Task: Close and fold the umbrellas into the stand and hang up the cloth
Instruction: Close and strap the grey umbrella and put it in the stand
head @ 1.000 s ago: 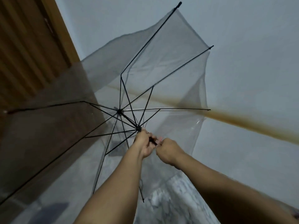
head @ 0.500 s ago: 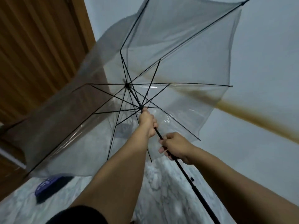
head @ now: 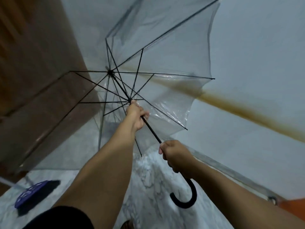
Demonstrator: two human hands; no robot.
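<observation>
Right now the left hand (head: 136, 115) is gripping the clear umbrella (head: 165, 63) at its runner, fingers curled round the shaft (head: 151, 129), while the right hand (head: 175, 156) is clenching the shaft below, just above the hooked handle (head: 186, 197). Ribs could be pinching fingers if the canopy is collapsing fast. No stand is showing.

- A pale marble-patterned floor (head: 153, 187) with grey veining is filling the lower middle of the frame, running from the bottom left corner up toward the centre.
- A dark blue flat object (head: 31, 194) with pale markings is lying directly on the floor at the lower left; it is too blurred to identify.
- A wooden door (head: 33, 80) is meeting the floor along the left side.
</observation>
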